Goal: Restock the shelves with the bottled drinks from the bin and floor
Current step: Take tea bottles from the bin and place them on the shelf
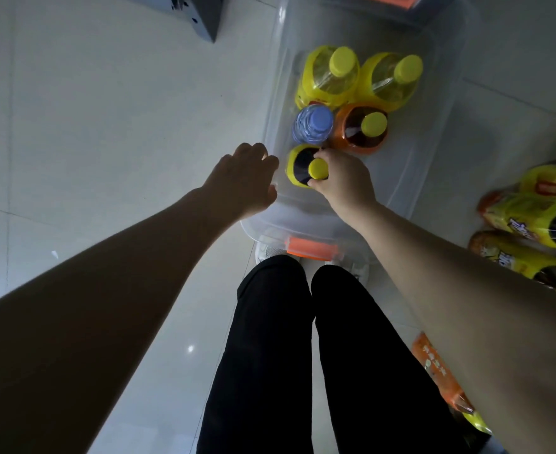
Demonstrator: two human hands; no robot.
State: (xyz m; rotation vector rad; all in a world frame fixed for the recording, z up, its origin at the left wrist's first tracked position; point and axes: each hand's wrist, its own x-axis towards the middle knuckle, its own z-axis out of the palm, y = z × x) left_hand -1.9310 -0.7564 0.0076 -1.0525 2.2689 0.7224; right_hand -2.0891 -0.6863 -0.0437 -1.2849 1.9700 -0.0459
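A clear plastic bin (410, 191) stands on the floor in front of my legs. Several bottles stand upright in it: two yellow ones (330, 77) at the far end, a blue-capped water bottle (312, 124), an orange-labelled tea bottle (361, 129) and, nearest me, a dark drink bottle with a yellow cap (301, 167). My right hand (342, 178) grips that nearest bottle by its neck, just under the cap. My left hand (243, 178) hovers at the bin's left wall with its fingers loosely curled, holding nothing.
More yellow-and-orange bottles (531, 217) lie on the floor to the right of the bin, and another orange one (440, 365) lies by my right leg. A grey shelf foot (201, 14) stands at the top left. The bin has an orange latch (312, 249).
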